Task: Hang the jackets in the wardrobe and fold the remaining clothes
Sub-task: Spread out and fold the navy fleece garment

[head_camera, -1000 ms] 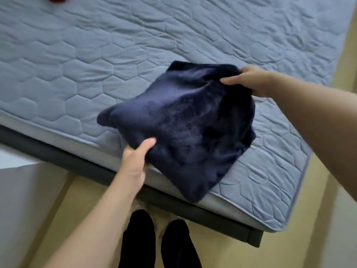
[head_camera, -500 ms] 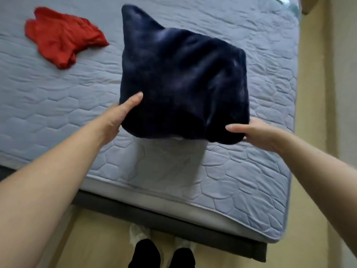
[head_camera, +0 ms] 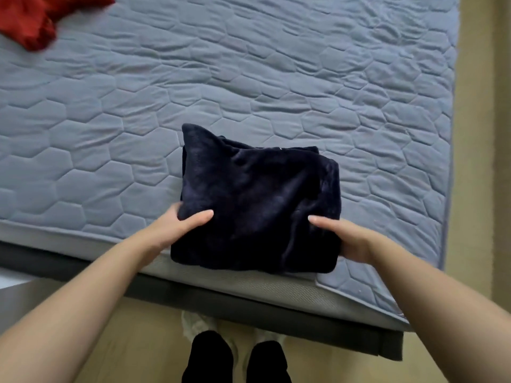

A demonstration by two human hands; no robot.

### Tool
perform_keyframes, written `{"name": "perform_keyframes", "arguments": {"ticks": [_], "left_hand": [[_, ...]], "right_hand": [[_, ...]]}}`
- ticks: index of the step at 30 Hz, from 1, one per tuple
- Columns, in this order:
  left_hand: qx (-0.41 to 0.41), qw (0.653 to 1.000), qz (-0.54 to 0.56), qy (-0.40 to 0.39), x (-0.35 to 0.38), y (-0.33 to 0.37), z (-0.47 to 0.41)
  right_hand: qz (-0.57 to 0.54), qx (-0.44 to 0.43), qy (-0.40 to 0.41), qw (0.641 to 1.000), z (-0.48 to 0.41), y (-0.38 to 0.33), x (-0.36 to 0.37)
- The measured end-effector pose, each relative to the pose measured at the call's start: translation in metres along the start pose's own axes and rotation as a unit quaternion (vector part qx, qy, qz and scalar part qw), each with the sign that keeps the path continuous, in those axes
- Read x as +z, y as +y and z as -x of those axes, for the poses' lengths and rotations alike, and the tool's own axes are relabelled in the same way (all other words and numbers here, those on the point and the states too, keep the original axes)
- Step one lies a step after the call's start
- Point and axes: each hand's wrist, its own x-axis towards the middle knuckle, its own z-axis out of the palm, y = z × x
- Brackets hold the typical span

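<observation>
Head view. Quilted grey-blue mattress (head_camera: 249, 78), stitched in a hexagon pattern, fills most of the field; its near edge runs from 9 o'clock down toward 5 o'clock. Below it lie a dark bed frame (head_camera: 249, 305) and a pale wooden floor (head_camera: 124, 341). A folded navy fleece garment (head_camera: 257, 205) rests on the mattress just below centre, its near hem overhanging the mattress edge at 6 o'clock. A crumpled red garment (head_camera: 27, 20) lies on the mattress at 10 o'clock, well apart from the navy one and cut off by the frame. The left hand (head_camera: 171, 230) grasps the navy garment at its 8 o'clock corner, thumb on top. The right hand (head_camera: 351, 241) grasps the 4 o'clock corner likewise, fingers hidden underneath. Two dark-clad feet (head_camera: 235, 357) stand at 6 o'clock.
</observation>
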Motion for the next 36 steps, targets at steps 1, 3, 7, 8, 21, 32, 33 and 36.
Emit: {"name": "perform_keyframes", "arguments": {"ticks": [1, 3, 7, 8, 21, 32, 33, 36], "left_hand": [[0.017, 0.999, -0.008, 0.030, 0.003, 0.007, -0.006], [0.043, 0.994, 0.022, 0.103, 0.012, 0.021, -0.019], [0.109, 0.959, 0.112, 0.236, 0.013, 0.035, -0.040], [0.121, 0.953, 0.116, 0.254, 0.009, 0.032, -0.046], [0.328, 0.751, -0.492, 0.295, 0.042, 0.034, -0.042], [0.253, 0.718, -0.601, 0.244, 0.033, -0.023, -0.165], [0.248, 0.728, -0.589, 0.248, 0.033, -0.022, -0.165], [0.183, 0.774, -0.540, 0.276, 0.029, -0.016, -0.150]], "right_hand": [[-0.042, -0.009, 0.028, 0.999, -0.004, -0.007, 0.003], [-0.080, -0.031, 0.097, 0.992, -0.013, -0.017, 0.015], [-0.195, -0.165, 0.174, 0.951, -0.023, -0.025, 0.027], [-0.210, -0.182, 0.189, 0.942, -0.025, -0.025, 0.027], [0.429, -0.416, 0.421, 0.683, -0.032, -0.054, 0.088], [0.588, -0.341, 0.388, 0.623, -0.161, -0.026, 0.074], [0.584, -0.333, 0.393, 0.628, -0.161, -0.026, 0.074], [0.554, -0.259, 0.428, 0.665, -0.144, -0.026, 0.073]]}}
